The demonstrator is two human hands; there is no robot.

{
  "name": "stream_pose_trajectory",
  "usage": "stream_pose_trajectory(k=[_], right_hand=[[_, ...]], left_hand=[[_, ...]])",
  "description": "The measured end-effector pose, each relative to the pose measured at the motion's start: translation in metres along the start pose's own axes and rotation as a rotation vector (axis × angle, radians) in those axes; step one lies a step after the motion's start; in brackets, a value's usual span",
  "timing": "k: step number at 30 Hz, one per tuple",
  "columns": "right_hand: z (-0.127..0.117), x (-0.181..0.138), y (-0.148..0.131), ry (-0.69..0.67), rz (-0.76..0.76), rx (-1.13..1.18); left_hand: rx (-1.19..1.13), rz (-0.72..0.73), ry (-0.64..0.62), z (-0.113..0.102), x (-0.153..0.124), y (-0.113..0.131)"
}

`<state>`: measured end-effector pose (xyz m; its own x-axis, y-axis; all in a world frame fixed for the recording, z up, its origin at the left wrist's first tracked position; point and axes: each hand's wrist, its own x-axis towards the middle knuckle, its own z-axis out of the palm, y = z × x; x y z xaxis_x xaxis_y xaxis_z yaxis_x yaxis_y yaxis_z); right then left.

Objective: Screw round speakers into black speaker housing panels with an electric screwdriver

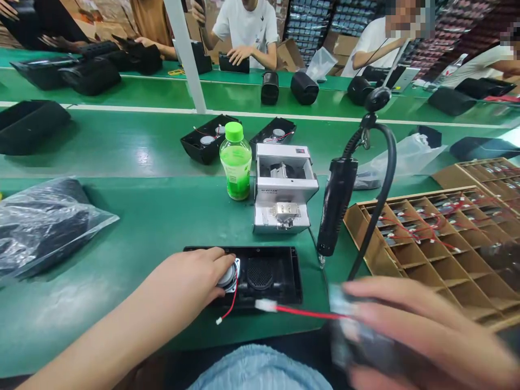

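Head view: two speaker drivers in hand, one inside a black housing, one in the air.
The left hand [201,273] holds a round driver [226,277], grey-faced with a silvery metal frame, fingers and thumb curled round it, at the left end of the open black housing [280,271] on the green bench [142,227]; beside it, the housing shows a round perforated grille [260,275]. The right hand [422,325], at the lower right, grips a motion-blurred driver [365,346], its red lead [304,312] ending in a white connector [266,305].

Glossy green worktops [154,208] (patches of light gleamed on them) crossed the room; beyond a white post [185,51] stood cardboard boxes [287,54] and dark stacks [312,24].
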<state>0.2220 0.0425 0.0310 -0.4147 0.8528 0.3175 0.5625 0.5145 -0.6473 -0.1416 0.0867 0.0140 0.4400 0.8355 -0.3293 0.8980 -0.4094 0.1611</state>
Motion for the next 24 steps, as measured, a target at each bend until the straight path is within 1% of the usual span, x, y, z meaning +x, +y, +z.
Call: stream_pose_trajectory(k=[1, 2, 4, 6, 9, 11, 13, 16, 20, 22, 24], right_hand=[[0.018, 0.016, -0.008, -0.095, -0.074, -0.019], [0.034, 0.032, -0.014, -0.163, -0.108, -0.034], [0.059, 0.060, -0.019, -0.290, -0.058, -0.066], [0.072, 0.077, -0.019, -0.365, -0.013, -0.114], [0.078, 0.086, -0.014, -0.389, -0.073, -0.215], [0.078, 0.088, -0.011, -0.393, -0.123, -0.269], [0.080, 0.089, -0.010, -0.410, -0.132, -0.303], [0.084, 0.092, -0.013, -0.447, -0.124, -0.339], [0.084, 0.096, -0.019, -0.568, -0.082, -0.407], [0.083, 0.097, -0.019, -0.626, -0.083, -0.438], [0.082, 0.098, -0.018, -0.649, -0.092, -0.446]], left_hand=[[-0.011, -0.001, -0.012, 0.001, 0.000, -0.001], [-0.029, 0.005, -0.017, 0.002, 0.000, -0.001], [-0.075, 0.018, -0.011, 0.004, -0.001, -0.004], [-0.132, 0.035, 0.017, 0.007, -0.003, -0.008], [-0.200, 0.066, 0.045, 0.009, -0.004, -0.013], [-0.209, 0.076, 0.034, 0.011, -0.002, -0.015], [-0.194, 0.096, 0.043, 0.014, -0.001, -0.017], [-0.166, 0.163, 0.138, 0.020, 0.000, -0.020], [-0.095, 0.264, 0.278, 0.023, -0.003, -0.022], [-0.061, 0.302, 0.317, 0.020, -0.004, -0.023], [-0.045, 0.317, 0.334, 0.018, -0.004, -0.023]])
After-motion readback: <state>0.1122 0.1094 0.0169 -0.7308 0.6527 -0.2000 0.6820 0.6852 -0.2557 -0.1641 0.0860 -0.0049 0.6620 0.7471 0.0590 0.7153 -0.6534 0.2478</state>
